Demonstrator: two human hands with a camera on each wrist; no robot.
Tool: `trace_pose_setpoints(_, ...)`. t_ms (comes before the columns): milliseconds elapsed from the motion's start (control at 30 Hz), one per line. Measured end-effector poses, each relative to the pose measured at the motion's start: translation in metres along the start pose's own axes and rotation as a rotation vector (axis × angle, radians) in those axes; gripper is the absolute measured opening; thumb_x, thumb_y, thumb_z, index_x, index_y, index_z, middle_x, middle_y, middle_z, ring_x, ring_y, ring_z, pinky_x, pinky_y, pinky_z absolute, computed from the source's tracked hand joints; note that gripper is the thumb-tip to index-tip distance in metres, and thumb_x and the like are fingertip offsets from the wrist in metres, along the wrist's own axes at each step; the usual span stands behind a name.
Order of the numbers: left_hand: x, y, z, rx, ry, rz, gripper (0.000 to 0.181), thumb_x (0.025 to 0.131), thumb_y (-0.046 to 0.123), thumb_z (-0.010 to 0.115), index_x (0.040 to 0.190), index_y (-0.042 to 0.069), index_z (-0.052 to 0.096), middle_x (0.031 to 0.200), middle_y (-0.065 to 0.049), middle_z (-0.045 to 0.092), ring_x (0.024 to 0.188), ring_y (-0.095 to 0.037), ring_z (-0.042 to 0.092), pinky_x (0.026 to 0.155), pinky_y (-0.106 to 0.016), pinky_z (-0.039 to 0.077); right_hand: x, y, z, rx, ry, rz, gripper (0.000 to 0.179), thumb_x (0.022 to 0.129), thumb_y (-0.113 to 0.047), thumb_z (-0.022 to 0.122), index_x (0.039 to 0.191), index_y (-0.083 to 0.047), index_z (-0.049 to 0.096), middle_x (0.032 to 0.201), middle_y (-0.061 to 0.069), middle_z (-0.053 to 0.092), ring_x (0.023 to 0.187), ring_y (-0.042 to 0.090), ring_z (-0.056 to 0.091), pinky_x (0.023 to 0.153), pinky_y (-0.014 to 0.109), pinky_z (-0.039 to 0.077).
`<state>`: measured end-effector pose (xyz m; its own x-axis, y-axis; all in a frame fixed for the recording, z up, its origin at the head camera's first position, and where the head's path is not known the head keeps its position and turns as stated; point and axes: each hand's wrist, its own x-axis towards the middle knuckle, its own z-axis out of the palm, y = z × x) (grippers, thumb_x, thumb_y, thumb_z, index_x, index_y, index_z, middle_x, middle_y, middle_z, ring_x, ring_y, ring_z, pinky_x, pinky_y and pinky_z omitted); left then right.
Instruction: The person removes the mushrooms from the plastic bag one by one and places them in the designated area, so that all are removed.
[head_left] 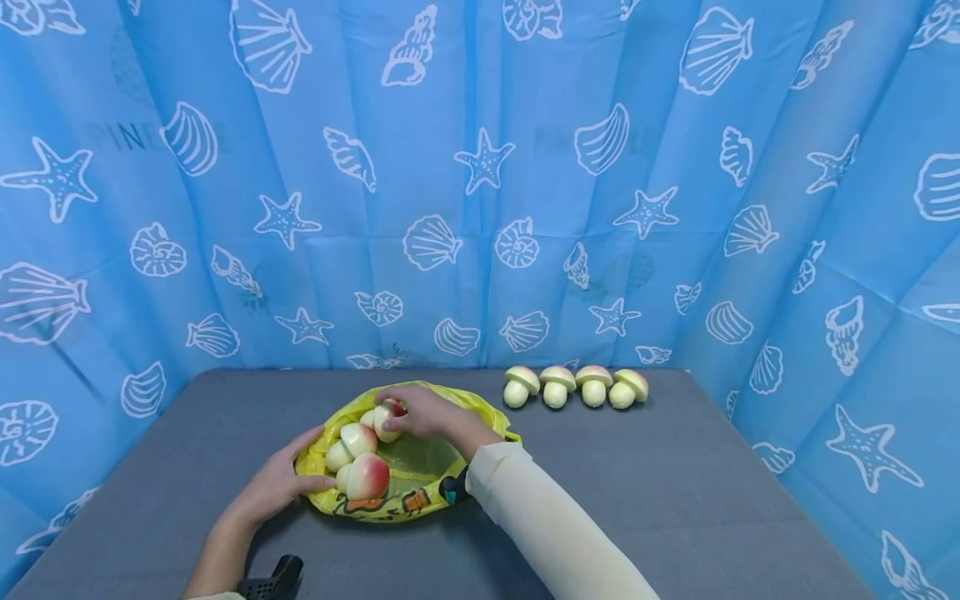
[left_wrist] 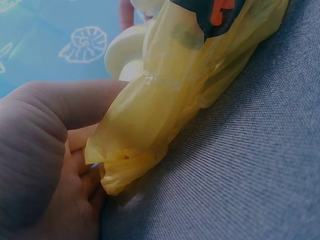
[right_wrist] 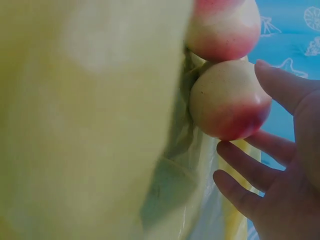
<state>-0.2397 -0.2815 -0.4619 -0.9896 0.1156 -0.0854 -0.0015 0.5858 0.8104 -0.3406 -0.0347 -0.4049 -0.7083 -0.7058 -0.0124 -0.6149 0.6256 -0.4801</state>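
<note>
A yellow plastic bag (head_left: 412, 462) lies with its mouth spread on the grey table, dark and orange print along its front. Inside, toward its left, are toy mushrooms with cream bodies and red-tinted caps: one in front (head_left: 368, 477), one in the middle (head_left: 358, 439). My right hand (head_left: 420, 408) reaches over the bag and holds a third mushroom (head_left: 388, 417) at the back; in the right wrist view, thumb and fingers touch its rounded cap (right_wrist: 230, 100). At the bag's left side, my left hand (head_left: 273, 483) holds the rim (left_wrist: 130, 125) between thumb and fingers.
Several more toy mushrooms (head_left: 555, 387) stand in a row at the table's back edge, right of the bag. A blue curtain (head_left: 480, 250) with white shells and starfish hangs behind the grey table (head_left: 637, 492). Dark devices are strapped to both wrists.
</note>
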Motion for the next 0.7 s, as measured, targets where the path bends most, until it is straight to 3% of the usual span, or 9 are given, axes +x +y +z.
trace_pose_setpoints(367,0.0,-0.001,0.001,-0.004,0.004,0.004,0.096,0.082,0.035,0.076,0.153,-0.001,0.022,0.152,-0.033,0.022,0.136,-0.051,0.023,0.105,-0.065,0.023,-0.002,-0.01,-0.001,-0.026,0.01,0.087,0.041,0.092,-0.029,0.069,0.128,-0.018,0.053,0.088,-0.005,0.056,0.075,0.012,0.054,0.065,0.025,0.046)
trace_pose_setpoints(700,-0.001,0.0,0.003,0.003,0.015,0.007,0.097,0.081,0.035,0.078,0.152,-0.001,0.024,0.152,-0.033,0.023,0.136,-0.051,0.023,0.106,-0.066,0.023,-0.009,-0.002,-0.007,-0.038,0.003,0.092,0.04,0.089,-0.018,0.072,0.126,-0.014,0.056,0.091,-0.003,0.058,0.078,0.012,0.053,0.07,0.026,0.046)
